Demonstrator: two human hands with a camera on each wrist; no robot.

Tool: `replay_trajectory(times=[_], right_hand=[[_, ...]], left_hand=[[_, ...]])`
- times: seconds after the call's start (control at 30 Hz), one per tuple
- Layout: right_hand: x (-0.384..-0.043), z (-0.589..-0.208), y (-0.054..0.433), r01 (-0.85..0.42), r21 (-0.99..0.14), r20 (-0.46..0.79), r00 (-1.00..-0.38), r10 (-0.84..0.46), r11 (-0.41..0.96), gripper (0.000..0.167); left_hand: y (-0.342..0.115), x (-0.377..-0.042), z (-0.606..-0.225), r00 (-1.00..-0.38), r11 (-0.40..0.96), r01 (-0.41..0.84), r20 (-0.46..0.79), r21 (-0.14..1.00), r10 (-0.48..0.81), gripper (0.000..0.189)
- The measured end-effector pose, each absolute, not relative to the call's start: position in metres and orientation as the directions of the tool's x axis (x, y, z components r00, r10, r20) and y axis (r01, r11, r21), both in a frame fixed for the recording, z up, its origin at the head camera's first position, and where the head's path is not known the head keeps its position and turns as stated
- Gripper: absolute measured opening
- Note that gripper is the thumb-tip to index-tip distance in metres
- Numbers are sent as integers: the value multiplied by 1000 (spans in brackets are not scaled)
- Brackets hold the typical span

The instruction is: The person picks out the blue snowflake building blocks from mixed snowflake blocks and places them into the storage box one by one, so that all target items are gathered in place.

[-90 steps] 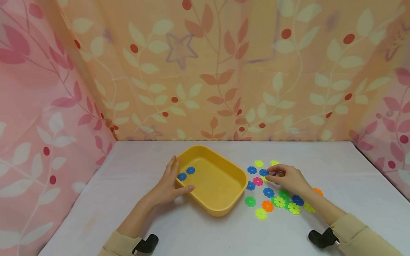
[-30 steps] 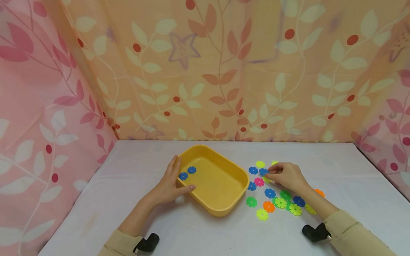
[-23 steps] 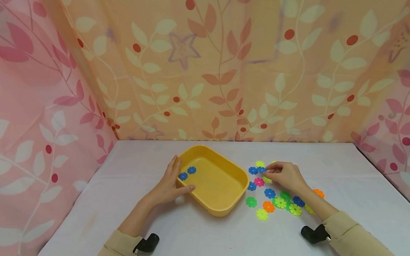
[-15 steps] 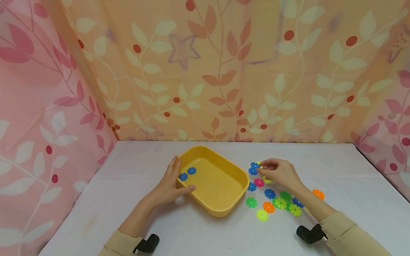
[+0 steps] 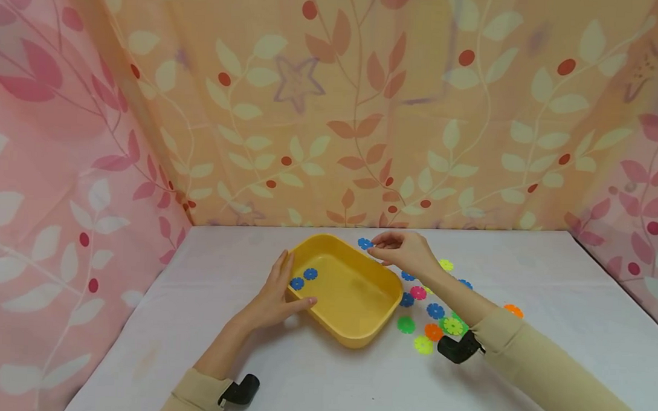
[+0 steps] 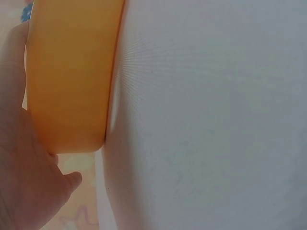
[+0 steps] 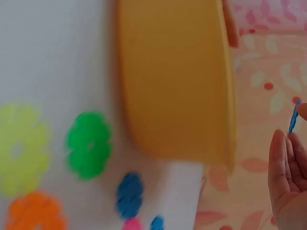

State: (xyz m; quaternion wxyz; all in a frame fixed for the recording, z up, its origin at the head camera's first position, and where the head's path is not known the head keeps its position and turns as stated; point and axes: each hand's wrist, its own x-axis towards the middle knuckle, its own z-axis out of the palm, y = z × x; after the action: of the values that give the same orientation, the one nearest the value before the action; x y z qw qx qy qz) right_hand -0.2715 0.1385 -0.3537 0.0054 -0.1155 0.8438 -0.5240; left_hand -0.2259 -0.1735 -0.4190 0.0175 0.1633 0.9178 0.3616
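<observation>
My left hand point(image 5: 266, 303) holds the near-left corner of a yellow plastic tub point(image 5: 353, 300), thumb over the rim and fingers along the outer wall. Two blue snowflake discs point(image 5: 310, 274) lie inside the tub at its left end. Above the tub's far rim, my right hand point(image 5: 406, 252) pinches another blue snowflake disc point(image 5: 364, 243) between thumb and fingertips. In the right wrist view that disc point(image 7: 294, 116) shows edge-on, raised at rim level. The left wrist view shows the tub's outer wall point(image 6: 72, 81) against the hand.
Right of the tub lie several loose snowflake discs, among them a pink disc point(image 5: 418, 293), a green disc point(image 5: 406, 325) and an orange disc point(image 5: 433, 332). My right forearm hides some of them. A patterned curtain point(image 5: 332, 109) stands behind the white table point(image 5: 322, 387).
The right hand has picked up a blue disc from the pile and carried it left and away, over the tub's far rim. The left hand and tub keep their place.
</observation>
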Motion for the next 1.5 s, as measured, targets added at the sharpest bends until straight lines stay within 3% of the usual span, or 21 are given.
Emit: replay_trajectory(times=[0.43,0.6,0.77,1.1,1.5], right_hand=[[-311,-343,46,-196,-943,132,-962,-239,270,30],[-319,-356,35,-233,-903,166,-964,-208,360,24],[-320,-368,35,-193,-861,112,-974,-196,471,26],[-321,-383,37,-230,-701,53,-961,-273,675,21],[-316,-383,32,-223,-561,-47,-953,-299,797,26]], left_hand=[[-175,-226,-418,-941,676,297,84,674,329,116],[-171,-225,-418,-938,668,302,90,680,334,115],[-169,-225,-420,-940,676,305,97,671,328,115],[-168,-224,-418,-945,686,282,71,671,318,116],[-169,-225,-418,-949,682,266,59,681,311,115]])
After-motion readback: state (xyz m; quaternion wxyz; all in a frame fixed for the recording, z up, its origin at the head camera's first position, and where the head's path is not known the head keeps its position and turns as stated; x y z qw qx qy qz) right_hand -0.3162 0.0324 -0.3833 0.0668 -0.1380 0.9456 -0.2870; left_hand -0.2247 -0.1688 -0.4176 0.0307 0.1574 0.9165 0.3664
